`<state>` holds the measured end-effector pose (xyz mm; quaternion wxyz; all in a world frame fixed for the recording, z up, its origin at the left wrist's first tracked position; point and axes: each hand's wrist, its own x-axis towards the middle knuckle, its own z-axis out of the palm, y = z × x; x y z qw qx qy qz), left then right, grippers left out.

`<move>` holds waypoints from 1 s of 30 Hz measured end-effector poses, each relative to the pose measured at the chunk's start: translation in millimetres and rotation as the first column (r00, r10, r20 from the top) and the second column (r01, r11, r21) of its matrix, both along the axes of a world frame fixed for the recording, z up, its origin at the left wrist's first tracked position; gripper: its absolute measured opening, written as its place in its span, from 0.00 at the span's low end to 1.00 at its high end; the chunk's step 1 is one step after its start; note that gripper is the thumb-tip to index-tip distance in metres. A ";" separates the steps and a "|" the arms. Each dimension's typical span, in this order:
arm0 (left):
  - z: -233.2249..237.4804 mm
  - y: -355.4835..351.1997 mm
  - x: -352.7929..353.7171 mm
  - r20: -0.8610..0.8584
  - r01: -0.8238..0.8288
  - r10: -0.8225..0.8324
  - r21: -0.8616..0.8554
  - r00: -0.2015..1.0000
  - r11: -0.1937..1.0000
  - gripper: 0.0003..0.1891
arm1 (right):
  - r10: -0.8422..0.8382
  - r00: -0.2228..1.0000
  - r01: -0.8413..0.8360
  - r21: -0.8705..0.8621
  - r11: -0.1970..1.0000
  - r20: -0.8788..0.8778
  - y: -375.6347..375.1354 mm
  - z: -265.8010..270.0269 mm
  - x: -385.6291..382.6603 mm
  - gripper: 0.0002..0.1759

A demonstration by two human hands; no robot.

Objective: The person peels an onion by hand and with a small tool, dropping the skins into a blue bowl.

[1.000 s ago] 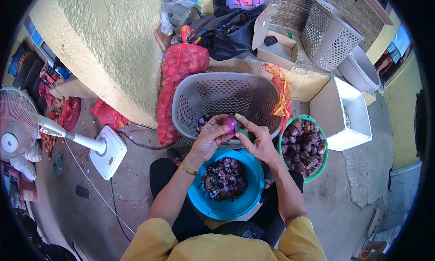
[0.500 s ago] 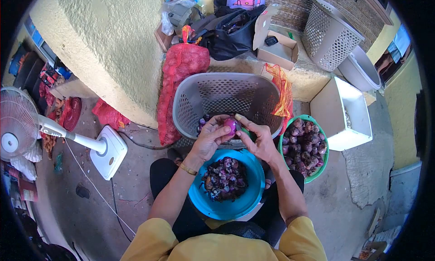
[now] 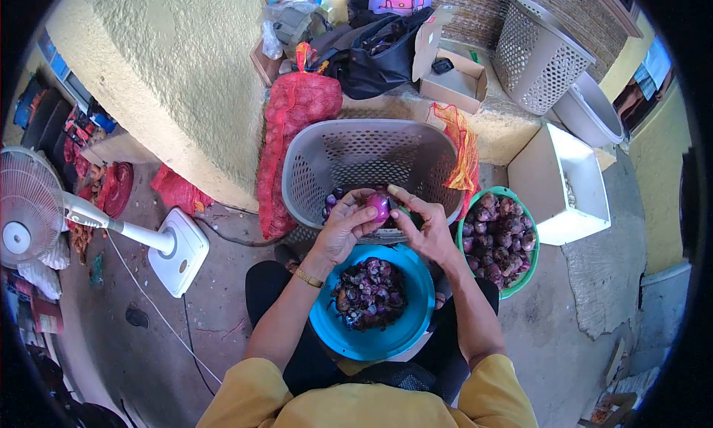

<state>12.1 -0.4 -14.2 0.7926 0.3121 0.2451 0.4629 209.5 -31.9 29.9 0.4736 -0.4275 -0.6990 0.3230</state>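
Note:
A shiny purple-red onion (image 3: 379, 207) is held between the thumb and fingers of my left hand (image 3: 344, 226), which wears a gold band at the wrist. Against the onion's right side works my right hand (image 3: 422, 224), its fingers curled around a small green-handled tool, mostly hidden by the fingers. Both hands are over the near rim of a grey perforated basket (image 3: 297, 168), with some peeled onions (image 3: 331, 201) inside. Below them, between my knees, a blue basin (image 3: 371, 342) holds dark onion skins and scraps (image 3: 369, 294).
On the right stands a green basket (image 3: 507, 292) of unpeeled onions (image 3: 501, 239), beside a white box (image 3: 531, 183). A full red mesh sack (image 3: 293, 116) leans left of the grey basket. A white fan (image 3: 178, 250) stands farther left, its cord (image 3: 160, 309) across the floor.
The onion has turned slightly in my left hand, showing more smooth purple surface. My right fingers have shifted a little, and less of the green handle shows.

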 end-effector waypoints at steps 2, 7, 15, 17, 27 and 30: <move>0.3 0.9 -1.2 -0.012 -0.003 0.003 0.000 1.000 1.000 0.20 | -0.008 1.000 0.008 -0.034 0.999 -0.017 -0.9 1.9 0.8 0.25; 2.0 0.4 0.3 -0.005 -0.024 0.024 0.004 1.000 1.000 0.20 | -0.075 0.997 0.079 -0.132 0.988 0.035 -2.9 8.2 4.3 0.26; 1.8 1.4 -1.9 0.109 0.047 -0.039 -0.067 0.993 0.997 0.16 | -0.002 1.000 0.003 -0.073 0.997 0.013 -1.6 3.6 -3.0 0.27; 0.2 -1.1 -1.3 0.112 0.047 -0.038 -0.076 0.993 0.996 0.16 | 0.003 1.000 -0.003 -0.026 1.000 0.003 -1.7 -1.7 -3.6 0.27; 2.9 -2.1 0.2 0.103 0.061 -0.056 -0.044 0.993 0.997 0.18 | 0.011 1.000 -0.011 0.027 1.000 0.006 2.8 -7.7 -4.5 0.30; 0.8 -2.1 1.9 0.136 0.056 -0.051 -0.030 0.989 0.998 0.17 | 0.017 1.000 -0.017 0.009 1.000 -0.009 2.9 -8.6 -3.8 0.30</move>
